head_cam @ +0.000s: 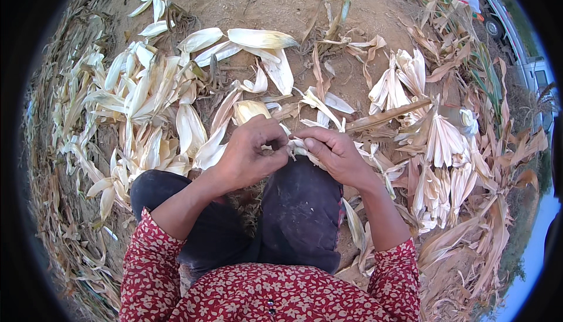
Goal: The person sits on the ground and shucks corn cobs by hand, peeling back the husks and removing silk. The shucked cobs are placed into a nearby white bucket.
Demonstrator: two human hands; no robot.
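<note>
My left hand (254,146) and my right hand (335,155) meet above my dark-trousered knee. Between their fingertips is a pale strip of corn husk (300,148), pinched near its end; whether it is knotted I cannot tell. More husk runs under my right hand. Just beyond my left hand lies a broad yellowish husk (250,111). Loose cream husks (264,39) are spread on the soil further ahead. To the right lie gathered bunches of husks (444,142), fanned out at one end.
A large heap of loose husks (149,89) lies at the left. A dry brown stalk (387,115) slants across the ground at the right. Dry corn leaves (488,234) line the right side. A truck (506,27) stands at the far upper right.
</note>
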